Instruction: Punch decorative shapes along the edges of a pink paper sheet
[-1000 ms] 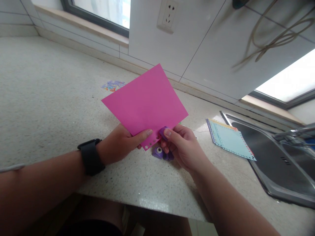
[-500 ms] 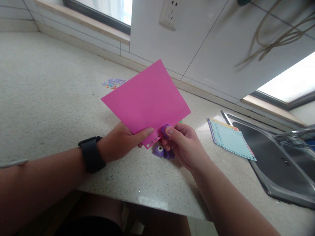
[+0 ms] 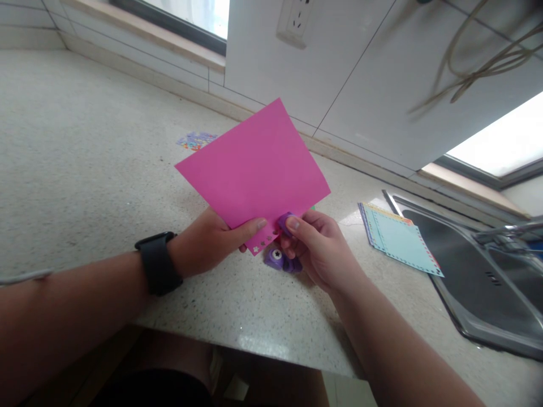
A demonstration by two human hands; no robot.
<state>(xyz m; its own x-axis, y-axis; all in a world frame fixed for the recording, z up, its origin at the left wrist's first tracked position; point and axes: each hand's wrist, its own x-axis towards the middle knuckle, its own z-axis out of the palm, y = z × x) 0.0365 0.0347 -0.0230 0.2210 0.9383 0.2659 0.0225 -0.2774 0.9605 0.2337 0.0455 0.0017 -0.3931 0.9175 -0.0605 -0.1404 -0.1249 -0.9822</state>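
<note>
A: Where to look for the pink paper [image 3: 254,164]?

B: In the middle, held above the worktop [image 3: 106,169], turned cornerwise, with the farthest corner pointing to the wall [image 3: 339,51].

A: Held how?

B: Pinched near the lower left edge by the left grip [image 3: 207,237], between a thumb laid on top and fingers mostly hidden beneath. Around that wrist, a dark watch [image 3: 159,264].

A: And in the right grip [image 3: 324,246]?

B: Clasped firmly there, a small purple punch [image 3: 284,222], thumb on top, right at the lower right edge of the sheet. Cannot see into the slot.

A: Any holes?

B: Yes, a short row of flower-shaped holes [image 3: 263,243], running from the bottom corner up to the punch.

A: Anything just below?

B: On the worktop, a second purple punch [image 3: 272,260] with a white disc and dark flower; too hidden to make out, the purple shape [image 3: 292,265] beside it.

A: Farther off?

B: Past the upper left edge, coloured paper bits [image 3: 196,139], partly covered. To the right, a stack of punched sheets [image 3: 403,240], pale blue on top, reaching over the rim of the sink [image 3: 470,271].
</note>
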